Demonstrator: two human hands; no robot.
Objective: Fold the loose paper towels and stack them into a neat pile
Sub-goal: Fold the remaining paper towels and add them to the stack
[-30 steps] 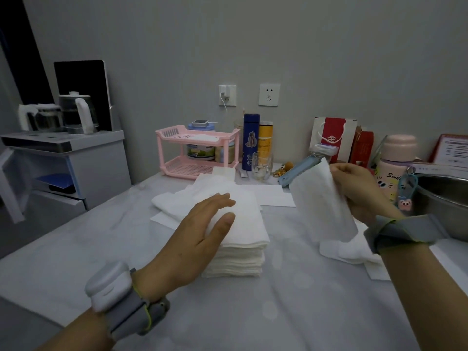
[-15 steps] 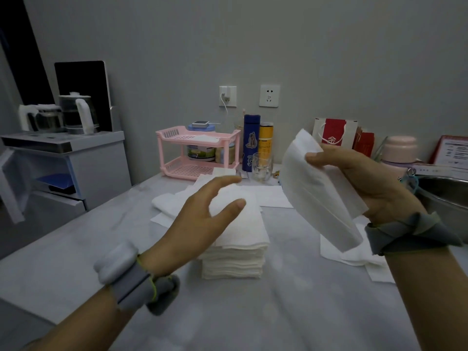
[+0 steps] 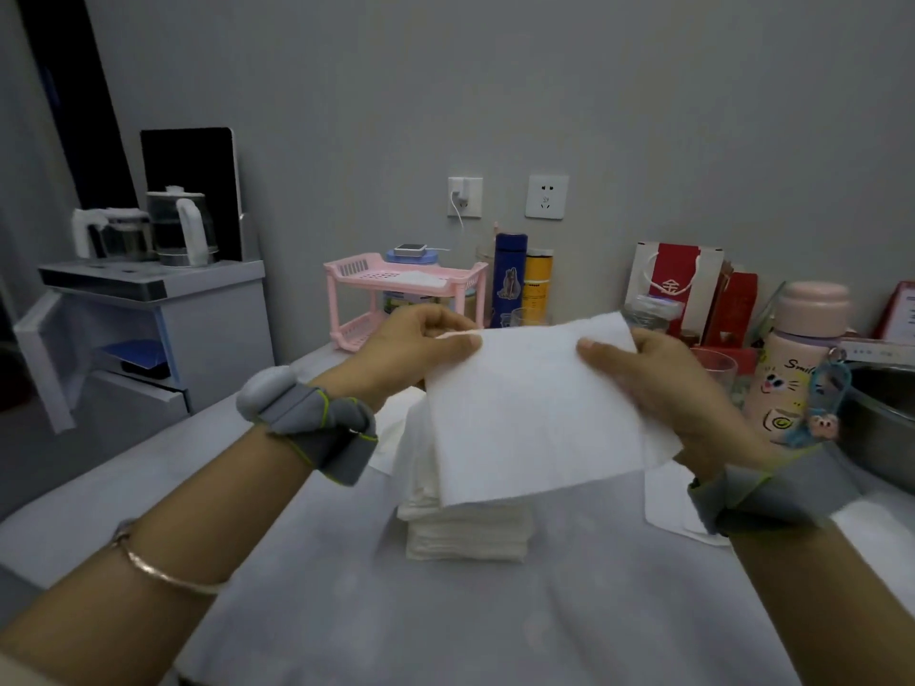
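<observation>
A white paper towel (image 3: pixel 534 413) is stretched flat in the air between both hands, above the table. My left hand (image 3: pixel 411 349) pinches its upper left corner. Its upper right corner is gripped by my right hand (image 3: pixel 663 383). Below it, a pile of folded paper towels (image 3: pixel 465 532) stands on the table, its top half hidden by the held sheet. More loose white towels (image 3: pixel 668 517) lie flat on the table to the right, partly behind my right wrist.
A pink two-tier rack (image 3: pixel 396 299) stands at the back by the wall. Blue and yellow bottles (image 3: pixel 525 284), a red bag (image 3: pixel 678 284), a pink flask (image 3: pixel 797 358), a glass (image 3: pixel 718 368) and a metal bowl (image 3: pixel 886 418) crowd the right. A kettle cabinet (image 3: pixel 148 314) is left.
My left hand lifted off the pile and took the towel's left corner. The towel, held only by my right hand before, is now spread between both hands over the pile.
</observation>
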